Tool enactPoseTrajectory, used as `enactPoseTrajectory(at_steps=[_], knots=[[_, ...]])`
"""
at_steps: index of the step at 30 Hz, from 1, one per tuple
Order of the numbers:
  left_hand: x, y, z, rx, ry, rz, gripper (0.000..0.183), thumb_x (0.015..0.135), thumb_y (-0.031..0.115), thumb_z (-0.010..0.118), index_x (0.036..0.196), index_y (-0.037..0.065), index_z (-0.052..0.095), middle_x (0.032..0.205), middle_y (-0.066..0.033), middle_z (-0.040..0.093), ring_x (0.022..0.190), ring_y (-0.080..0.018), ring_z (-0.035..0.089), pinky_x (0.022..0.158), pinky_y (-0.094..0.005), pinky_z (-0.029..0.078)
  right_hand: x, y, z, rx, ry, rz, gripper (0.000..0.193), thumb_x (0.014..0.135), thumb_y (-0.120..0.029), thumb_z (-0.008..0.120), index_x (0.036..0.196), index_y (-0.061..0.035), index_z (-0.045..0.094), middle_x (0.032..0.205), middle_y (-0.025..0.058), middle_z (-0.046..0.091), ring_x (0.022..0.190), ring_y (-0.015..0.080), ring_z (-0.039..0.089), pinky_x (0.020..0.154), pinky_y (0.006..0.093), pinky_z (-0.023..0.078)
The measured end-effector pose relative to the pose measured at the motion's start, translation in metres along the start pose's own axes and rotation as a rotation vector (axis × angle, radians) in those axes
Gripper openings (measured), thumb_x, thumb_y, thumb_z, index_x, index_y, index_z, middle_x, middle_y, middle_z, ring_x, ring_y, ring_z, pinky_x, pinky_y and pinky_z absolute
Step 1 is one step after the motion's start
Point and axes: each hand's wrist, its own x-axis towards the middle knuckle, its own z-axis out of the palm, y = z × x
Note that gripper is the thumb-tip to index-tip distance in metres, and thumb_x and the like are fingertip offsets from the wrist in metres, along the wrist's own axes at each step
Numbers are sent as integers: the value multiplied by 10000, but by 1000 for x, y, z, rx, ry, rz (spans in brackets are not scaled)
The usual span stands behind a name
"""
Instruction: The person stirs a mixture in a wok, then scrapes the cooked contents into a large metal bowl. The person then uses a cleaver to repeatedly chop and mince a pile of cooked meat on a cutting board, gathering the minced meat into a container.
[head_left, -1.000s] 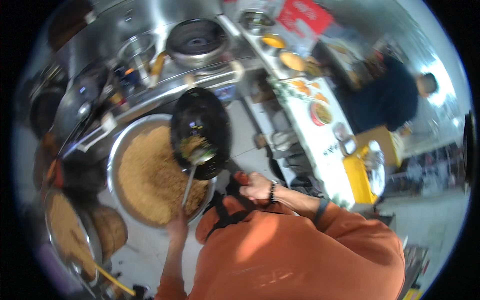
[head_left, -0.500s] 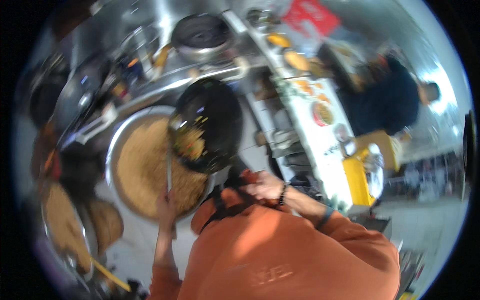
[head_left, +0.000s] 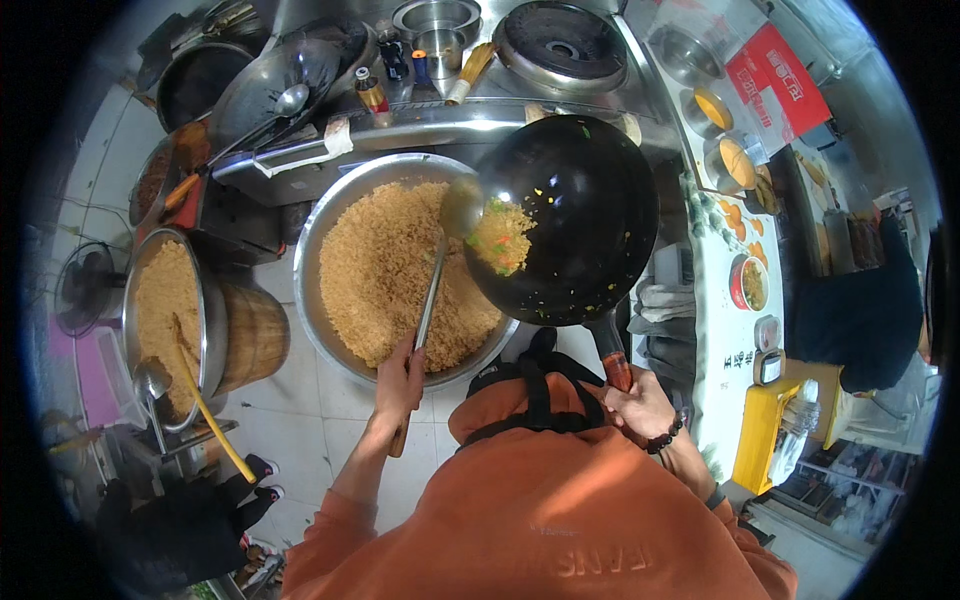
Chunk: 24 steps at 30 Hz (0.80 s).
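Observation:
My left hand (head_left: 400,382) is closed round the handle of a long ladle (head_left: 432,298), wooden end pointing down. The ladle's bowl lies at the left rim of a black wok (head_left: 590,215), close to a small heap of fried rice (head_left: 505,238) with green and orange bits. My right hand (head_left: 642,404) grips the wok's handle, which has a reddish-brown end. The wok is tilted toward the left, over the right side of a large metal basin (head_left: 312,285). Cooked rice (head_left: 375,270) fills the basin, browner in the middle.
To the left stands a wooden tub (head_left: 255,335) beside a metal bowl of rice with a yellow stick (head_left: 215,420). A stove (head_left: 562,45) runs along the back. On the right are a counter (head_left: 725,400), a yellow crate (head_left: 752,440) and a person in dark clothes (head_left: 860,320).
The earlier picture is blurred and tilted; now it is steadier. The wok appears farther right relative to the basin, with the ladle's bowl at its rim. Both hands keep their grips.

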Motion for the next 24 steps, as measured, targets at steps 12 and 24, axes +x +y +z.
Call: enactPoseTrajectory(at_steps=[12,24], knots=[[-29,13,29,174,226,290,443,1095,160,600,1514,22,561,885,-317,707,848,-484,748,713,-490,581,-2,25,-17,52,-10,41,189,966,-94,708,1048,27,588,722,21,608,578,93,570,505,287,450],[-58,78,26,-571,-640,-472,418,1184,280,481,1561,103,518,721,-12,530,473,-94,413,399,-257,346,-8,27,-14,32,97,37,258,941,-152,703,1100,36,623,684,25,641,572,109,608,516,312,473]])
